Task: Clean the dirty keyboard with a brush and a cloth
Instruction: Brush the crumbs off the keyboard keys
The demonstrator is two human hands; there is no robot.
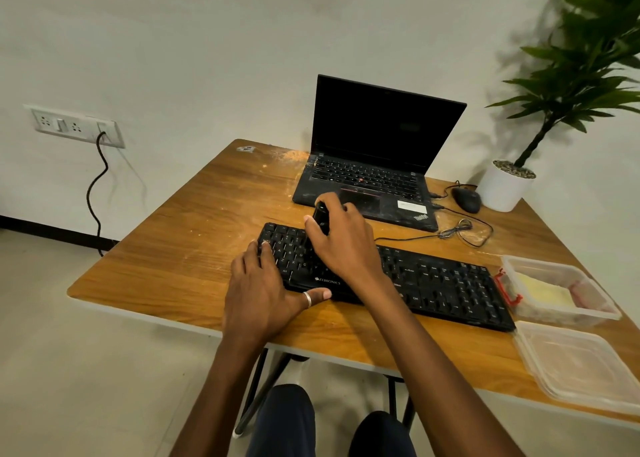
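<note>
A black keyboard (440, 283) lies slanted across the wooden table (194, 235). My left hand (259, 287) rests flat on its left end, fingers spread over the keys and the thumb on the front edge. My right hand (341, 238) is closed around a black brush (320, 216) and holds it over the upper left keys. The bristles are hidden by the hand. A yellow cloth (543, 292) lies in a clear plastic box (588, 313) to the right of the keyboard.
An open black laptop (374, 166) stands behind the keyboard, with a mouse (467, 198) and cables to its right. A potted plant (505, 186) stands at the back right corner. The box's lid (581, 363) lies near the front right edge. Pale dust marks the table top.
</note>
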